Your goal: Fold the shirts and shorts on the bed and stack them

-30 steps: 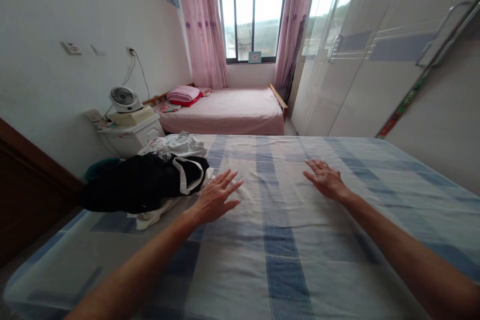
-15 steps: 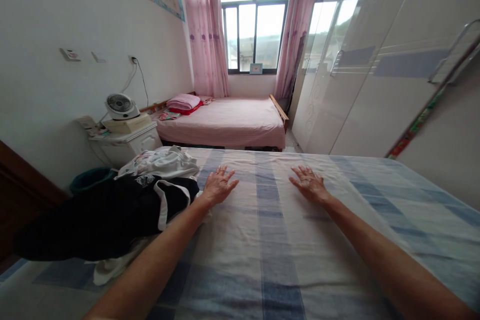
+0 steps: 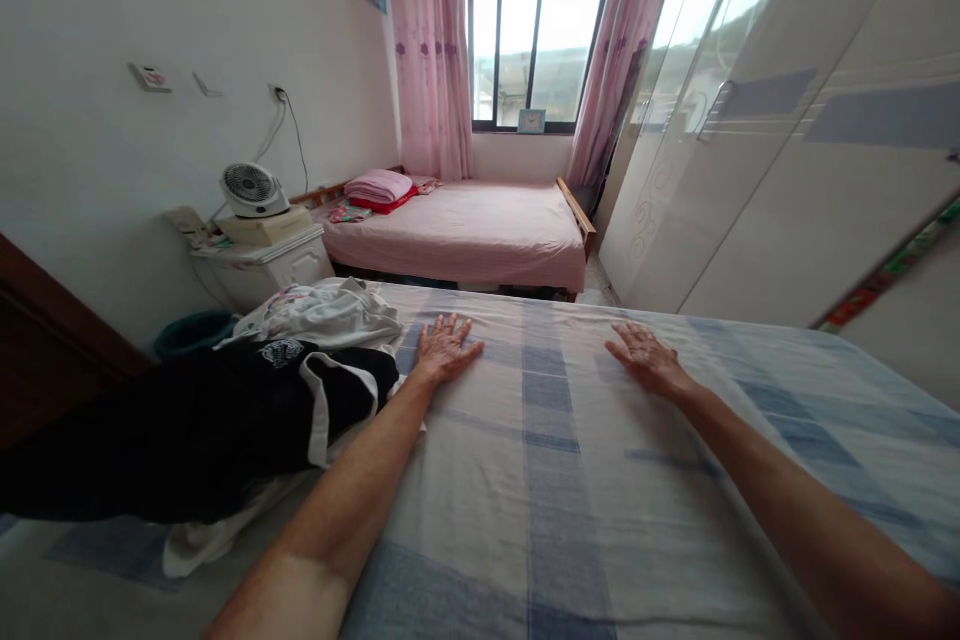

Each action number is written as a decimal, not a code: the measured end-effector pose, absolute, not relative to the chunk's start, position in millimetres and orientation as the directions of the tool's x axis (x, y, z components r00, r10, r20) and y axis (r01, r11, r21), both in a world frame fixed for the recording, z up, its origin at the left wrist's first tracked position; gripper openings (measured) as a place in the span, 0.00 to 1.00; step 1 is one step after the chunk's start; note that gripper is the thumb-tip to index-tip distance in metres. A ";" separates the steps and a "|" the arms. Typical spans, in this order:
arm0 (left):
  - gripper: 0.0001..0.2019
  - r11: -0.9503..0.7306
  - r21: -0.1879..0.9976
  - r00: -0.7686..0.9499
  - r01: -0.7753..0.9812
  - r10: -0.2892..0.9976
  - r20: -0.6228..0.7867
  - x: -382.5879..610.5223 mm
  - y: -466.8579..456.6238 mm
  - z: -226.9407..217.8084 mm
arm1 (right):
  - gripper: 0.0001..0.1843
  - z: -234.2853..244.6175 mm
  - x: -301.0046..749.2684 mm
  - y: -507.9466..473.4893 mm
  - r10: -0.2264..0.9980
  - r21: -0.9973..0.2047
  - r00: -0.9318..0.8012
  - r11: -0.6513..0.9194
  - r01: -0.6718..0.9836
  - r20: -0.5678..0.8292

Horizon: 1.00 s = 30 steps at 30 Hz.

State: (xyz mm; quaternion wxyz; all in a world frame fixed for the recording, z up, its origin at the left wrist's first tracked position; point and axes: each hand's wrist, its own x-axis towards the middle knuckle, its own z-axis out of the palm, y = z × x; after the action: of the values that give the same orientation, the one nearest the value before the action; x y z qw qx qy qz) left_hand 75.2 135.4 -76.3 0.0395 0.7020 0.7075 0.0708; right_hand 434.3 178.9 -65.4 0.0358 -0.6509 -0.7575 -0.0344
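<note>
My left hand (image 3: pixel 445 345) lies flat, fingers spread, on the blue and white checked bed sheet (image 3: pixel 570 480), close to the bed's far edge. It rests right beside a pile of clothes: a black garment with white trim (image 3: pixel 202 420) and a white printed garment (image 3: pixel 319 312) behind it. My right hand (image 3: pixel 645 356) also lies flat with fingers apart on the sheet, further right. Neither hand holds anything.
A pink bed (image 3: pixel 469 230) with folded pink bedding (image 3: pixel 379 186) stands under the window. A white nightstand (image 3: pixel 262 265) with a small fan (image 3: pixel 250 188) is at the left wall. A white wardrobe (image 3: pixel 757 140) lines the right side. A teal bin (image 3: pixel 191 330) sits on the floor.
Both hands slid forward across the sheet toward the bed's far edge, then spread slightly further apart. The view moved closer over the bed.
</note>
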 end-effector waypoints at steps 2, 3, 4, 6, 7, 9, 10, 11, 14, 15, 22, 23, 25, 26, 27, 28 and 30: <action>0.35 0.007 0.163 -0.014 0.987 0.999 0.041 76.1 134.4 -73.9 | 0.33 -62.1 433.9 142.8 0.971 -0.016 -0.204 0.208 0.978 0.124; 0.35 0.006 0.171 -0.012 0.985 0.999 0.035 77.2 132.8 -72.1 | 0.34 -62.3 433.9 123.4 0.958 -0.013 -0.240 0.244 0.970 0.155; 0.34 0.005 0.179 -0.010 0.984 1.000 0.028 79.0 130.1 -69.9 | 0.34 -64.0 434.2 104.6 0.944 -0.011 -0.278 0.284 0.959 0.177; 0.33 0.001 0.194 -0.005 0.981 1.000 0.022 84.7 120.8 -64.5 | 0.35 -71.8 435.4 72.3 0.923 -0.015 -0.322 0.333 0.943 0.212; 0.32 -0.004 0.196 -0.001 0.981 1.000 0.024 88.3 114.0 -61.4 | 0.35 -77.4 435.8 59.7 0.915 -0.018 -0.337 0.349 0.937 0.223; 0.29 -0.035 0.188 0.028 0.982 0.999 0.037 95.1 95.4 -53.5 | 0.35 -90.3 435.8 42.4 0.909 -0.017 -0.344 0.358 0.934 0.235; 0.27 -0.072 0.180 0.063 0.981 0.996 0.057 97.0 83.8 -48.3 | 0.35 -96.8 435.3 37.0 0.911 -0.011 -0.335 0.348 0.938 0.240; 0.25 -0.118 0.169 0.103 0.979 0.991 0.090 97.1 70.8 -41.9 | 0.35 -102.9 434.6 33.4 0.913 0.002 -0.325 0.335 0.942 0.245; 0.20 -0.186 0.109 0.154 0.977 0.956 0.252 81.7 27.2 -15.3 | 0.34 -116.6 434.4 29.6 0.907 0.062 -0.319 0.314 0.947 0.275; 0.19 -0.152 0.083 0.119 0.985 0.942 0.313 71.3 12.0 -5.0 | 0.34 -119.7 435.3 29.8 0.898 0.080 -0.338 0.329 0.941 0.282; 0.22 0.393 -0.075 -0.296 0.917 0.793 0.533 -19.1 -82.8 36.8 | 0.32 -126.9 441.3 34.8 0.854 0.125 -0.414 0.395 0.910 0.316; 0.24 0.449 -0.072 -0.347 0.891 0.775 0.528 -28.0 -92.3 36.7 | 0.32 -126.3 440.5 34.9 0.856 0.123 -0.408 0.390 0.913 0.318; 0.23 0.512 -0.052 -0.426 0.857 0.762 0.489 -41.0 -106.7 35.7 | 0.32 -124.4 438.2 34.4 0.864 0.116 -0.390 0.373 0.921 0.319; 0.21 0.522 -0.042 -0.446 0.852 0.765 0.464 -45.6 -111.8 35.6 | 0.32 -123.1 437.0 33.9 0.868 0.112 -0.383 0.367 0.923 0.317; 0.18 0.525 -0.031 -0.459 0.850 0.769 0.446 -49.2 -115.6 36.0 | 0.32 -121.7 435.8 33.2 0.870 0.107 -0.380 0.365 0.925 0.313; 0.15 0.524 -0.017 -0.465 0.852 0.770 0.437 -52.2 -118.3 36.9 | 0.32 -120.3 434.8 32.3 0.873 0.101 -0.376 0.363 0.926 0.311; 0.12 0.509 0.048 -0.475 0.859 0.760 0.443 -57.5 -121.5 40.0 | 0.32 -117.7 433.1 30.5 0.879 0.082 -0.365 0.358 0.930 0.308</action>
State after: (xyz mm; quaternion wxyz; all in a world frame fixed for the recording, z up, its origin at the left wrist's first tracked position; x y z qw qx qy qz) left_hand -57.5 -121.5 40.0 -0.1861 0.4772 0.8485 0.1328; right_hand 433.1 30.5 -117.7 0.1058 -0.5535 -0.8171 -0.1218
